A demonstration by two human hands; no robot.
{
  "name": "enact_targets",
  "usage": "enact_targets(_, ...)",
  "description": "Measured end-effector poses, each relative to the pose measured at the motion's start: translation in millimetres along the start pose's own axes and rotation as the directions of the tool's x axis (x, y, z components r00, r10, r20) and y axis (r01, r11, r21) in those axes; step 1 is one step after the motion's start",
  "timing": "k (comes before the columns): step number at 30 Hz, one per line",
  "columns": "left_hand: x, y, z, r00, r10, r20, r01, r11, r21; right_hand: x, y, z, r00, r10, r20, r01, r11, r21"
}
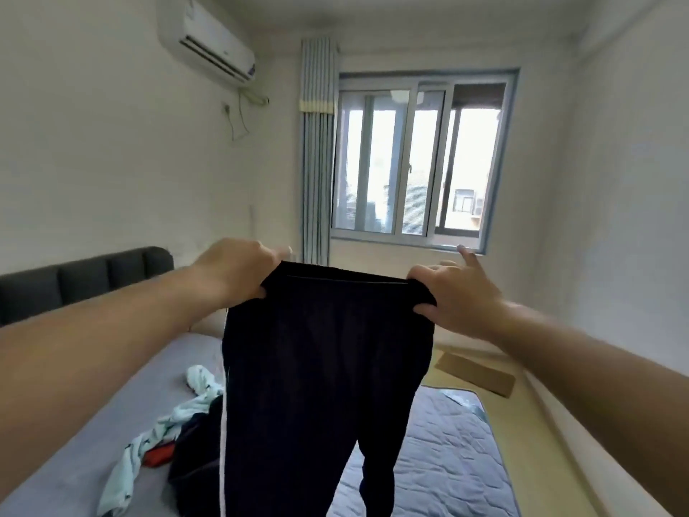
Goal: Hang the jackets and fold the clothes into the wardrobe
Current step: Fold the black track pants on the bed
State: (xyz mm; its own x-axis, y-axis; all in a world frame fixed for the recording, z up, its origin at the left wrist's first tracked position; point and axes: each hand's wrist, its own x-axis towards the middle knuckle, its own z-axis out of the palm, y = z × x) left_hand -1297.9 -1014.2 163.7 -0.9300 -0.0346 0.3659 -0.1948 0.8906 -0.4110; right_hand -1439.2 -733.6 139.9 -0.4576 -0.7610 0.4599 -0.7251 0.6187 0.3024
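We hold a pair of dark trousers (320, 367) up in the air by the waistband, with the legs hanging straight down below our hands and a white stripe running down the seam under the left hand.

Below and in front of our hands lies the bed (447, 442), which bears what is left of the laundry. Under our left forearm a pale patterned garment (164, 423) sprawls loose, a red piece (158, 455) lies against it, and a dark garment (194, 460) is bunched just beside both, partly hidden behind the hanging trousers.

The bed's far edge ends below the right hand. Beyond it a strip of floor (522, 423) runs along the wall, with a flat piece of cardboard (475, 371) lying on it. The dark headboard (82, 281) stands to the left of the left hand, and the window (421, 162) and drawn-back curtain (317, 162) rise beyond both hands.

The left hand (235, 270) grips one corner of the waistband, its fingers curled over the cloth. The right hand (453, 292) pinches the other corner, thumb under the band and fingers bent on top, with one finger sticking up free. The waistband is stretched flat between the two hands.
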Motion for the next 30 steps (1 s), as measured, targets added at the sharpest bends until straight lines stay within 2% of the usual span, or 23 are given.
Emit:
enact_targets(3,6.6,-24.2,-40.0,0.95,0.148,-0.275,-0.17,0.984,-0.057,-13.9,25.1,-55.9,0.993,-0.022,-0.12,0.028,0.998,0.053)
enact_targets(6,13.4,-38.1,-69.5,0.875,0.283,-0.393,-0.339,0.937,-0.082,-25.9,37.2,-96.2,0.967,-0.105,-0.23,0.123,0.99,0.065)
enact_targets(10,17.9,-32.4,-85.5,0.782,0.47,-0.409,-0.511,0.859,0.01,-29.4,34.8,-123.7,0.988,-0.145,-0.058,0.14,0.987,-0.074)
enact_targets(12,20.8,-30.5,-90.7,0.719,0.529,-0.451,-0.557,0.826,0.081,-35.1,36.8,-130.1,0.995,-0.099,0.018,0.1,0.993,-0.059)
enact_targets(14,22.8,-31.2,-96.8,0.687,0.537,-0.488,-0.566,0.818,0.104,-43.6,40.5,-134.7,0.993,-0.061,0.097,0.063,0.998,-0.014)
enact_targets(17,27.6,-31.6,-104.1,0.705,0.508,-0.495,-0.55,0.832,0.071,-54.6,44.3,-139.0,0.978,-0.019,0.206,-0.002,0.995,0.099)
enact_targets(19,30.8,-28.6,-107.3,0.776,0.477,-0.412,-0.528,0.849,-0.011,-57.4,46.4,-143.5,0.958,0.055,0.283,-0.114,0.974,0.197)
enact_targets(22,36.3,-22.5,-108.2,0.88,0.406,-0.247,-0.442,0.889,-0.115,-54.1,51.1,-153.4,0.921,0.146,0.361,-0.236,0.946,0.222)
enact_targets(27,41.5,-19.0,-103.8,0.899,0.411,-0.152,-0.431,0.892,-0.137,-48.7,57.8,-165.1,0.914,0.166,0.371,-0.294,0.9,0.322)
enact_targets(30,44.3,-21.8,-104.0,0.885,0.42,-0.202,-0.444,0.891,-0.093,-45.0,59.1,-167.2,0.899,0.185,0.398,-0.302,0.919,0.254)
